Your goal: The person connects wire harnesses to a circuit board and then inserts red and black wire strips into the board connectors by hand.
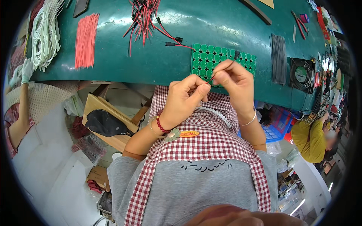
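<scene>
A thin red-and-black lead with a black plug (236, 55) is stretched between my two hands over the table's near edge. My left hand (183, 97) pinches the lead's end between thumb and forefinger. Just to its right, my right hand (238, 83) grips the lead farther along, and the plug sticks up above its fingers. Beneath and behind the hands lies a panel of round green circuit boards (203, 64), partly covered by the right hand. Another red lead with a black plug (170, 44) reaches the panel's far left corner. The exact wire tips are hidden by my fingers.
On the green table (162, 69) lie plugged leads (143, 15), red wires (86, 41), black wires (278, 58), white cable coils (43, 32) and pliers (299, 25). A small fan (302, 75) stands right. A co-worker's gloved hand (27, 71) is far left; another person's yellow sleeve (310, 141) shows right.
</scene>
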{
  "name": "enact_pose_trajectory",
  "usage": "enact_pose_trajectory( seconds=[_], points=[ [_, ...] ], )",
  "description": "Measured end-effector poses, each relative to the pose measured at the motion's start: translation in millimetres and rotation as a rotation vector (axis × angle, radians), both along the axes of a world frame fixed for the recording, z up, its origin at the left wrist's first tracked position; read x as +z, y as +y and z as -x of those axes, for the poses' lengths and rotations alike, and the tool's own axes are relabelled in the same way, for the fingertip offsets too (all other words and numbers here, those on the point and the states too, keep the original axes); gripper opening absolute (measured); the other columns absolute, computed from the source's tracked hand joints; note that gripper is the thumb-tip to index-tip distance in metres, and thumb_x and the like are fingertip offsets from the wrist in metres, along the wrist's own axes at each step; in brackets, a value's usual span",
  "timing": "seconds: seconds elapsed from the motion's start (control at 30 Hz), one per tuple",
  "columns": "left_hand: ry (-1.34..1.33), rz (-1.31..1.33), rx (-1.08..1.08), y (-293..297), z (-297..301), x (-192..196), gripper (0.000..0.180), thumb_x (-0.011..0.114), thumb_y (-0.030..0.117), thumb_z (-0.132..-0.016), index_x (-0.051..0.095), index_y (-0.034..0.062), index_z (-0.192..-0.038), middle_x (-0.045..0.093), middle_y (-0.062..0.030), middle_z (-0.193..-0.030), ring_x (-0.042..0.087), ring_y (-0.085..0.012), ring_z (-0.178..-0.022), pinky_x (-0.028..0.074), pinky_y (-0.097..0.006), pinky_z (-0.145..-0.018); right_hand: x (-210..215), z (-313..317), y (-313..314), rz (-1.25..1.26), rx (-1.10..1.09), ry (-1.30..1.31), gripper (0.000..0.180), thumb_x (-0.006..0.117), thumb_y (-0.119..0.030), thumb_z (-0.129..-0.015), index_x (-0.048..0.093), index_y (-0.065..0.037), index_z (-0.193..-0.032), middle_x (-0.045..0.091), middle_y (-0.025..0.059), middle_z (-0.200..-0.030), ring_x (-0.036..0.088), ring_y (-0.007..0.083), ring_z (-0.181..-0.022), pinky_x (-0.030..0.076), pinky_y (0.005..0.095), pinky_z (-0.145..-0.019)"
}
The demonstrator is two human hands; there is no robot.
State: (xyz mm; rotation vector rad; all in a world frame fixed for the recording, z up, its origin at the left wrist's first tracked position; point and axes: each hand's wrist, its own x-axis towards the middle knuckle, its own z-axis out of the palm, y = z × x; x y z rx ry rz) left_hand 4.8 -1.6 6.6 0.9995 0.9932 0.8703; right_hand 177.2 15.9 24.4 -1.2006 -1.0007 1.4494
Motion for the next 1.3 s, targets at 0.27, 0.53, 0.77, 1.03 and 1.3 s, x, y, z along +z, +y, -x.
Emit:
enact_pose_trajectory(
  seconds=[0.27, 0.53, 0.77, 1.03, 1.3],
  points=[
    [0.073, -0.089, -0.201, 4.8, 14.4, 6.2, 0.022, 0.051, 0.007, -0.093, 0.066, -0.0028, -0.081, 0.063, -0.0034, -0.061, 0.054, -0.0048, -0.051, 0.043, -0.020, -0.047, 2.2, -11.8, 4.2, 0.050, 0.380, -0.100, 0.007, 0.066, -0.002, -0.085, 0.064, 0.005, -0.084, 0.063, 0.0055, -0.082, 0.060, 0.0113, -0.077, 0.050, 0.0259, -0.068],
    [0.430, -0.366, -0.278, 2.1, 19.3, -1.4, 0.012, 0.057, 0.005, -0.088, 0.066, -0.0004, -0.083, 0.064, -0.0092, -0.063, 0.060, -0.0144, -0.051, 0.046, -0.029, -0.050, 8.9, -10.3, 8.9, -0.243, 0.671, -0.663, 0.010, 0.068, -0.004, -0.079, 0.063, 0.004, -0.082, 0.065, 0.0122, -0.078, 0.063, 0.0244, -0.068, 0.049, 0.0327, -0.066],
    [0.248, -0.178, -0.089, 7.8, 13.4, 6.2, 0.008, 0.063, 0.004, -0.088, 0.062, -0.0032, -0.083, 0.066, -0.0041, -0.069, 0.059, -0.0054, -0.058, 0.047, -0.021, -0.053, 8.0, -3.4, 4.2, 0.055, 0.289, -0.152, 0.007, 0.066, -0.003, -0.084, 0.063, 0.003, -0.081, 0.062, 0.0079, -0.078, 0.061, 0.0169, -0.076, 0.049, 0.0290, -0.072],
    [0.287, -0.130, 0.040, 36.4, 25.0, -4.8, 0.013, 0.063, 0.011, -0.092, 0.060, -0.0006, -0.097, 0.063, -0.0023, -0.074, 0.053, -0.0027, -0.057, 0.042, -0.017, -0.050, -5.1, -4.7, 30.4, -0.257, 0.192, -0.537, 0.010, 0.069, -0.006, -0.081, 0.067, 0.004, -0.084, 0.063, 0.0063, -0.080, 0.060, 0.0136, -0.068, 0.048, 0.0262, -0.064],
    [0.163, -0.173, 0.220, 85.2, 18.4, -14.1, 0.031, 0.063, 0.011, -0.092, 0.051, -0.0017, -0.117, 0.060, -0.0028, -0.085, 0.055, -0.0053, -0.064, 0.043, -0.018, -0.052, -38.1, 1.9, 64.2, -0.253, 0.152, -0.724, 0.015, 0.071, -0.012, -0.079, 0.070, 0.003, -0.082, 0.066, 0.0082, -0.080, 0.057, 0.0165, -0.060, 0.046, 0.0289, -0.059]
  ],
)
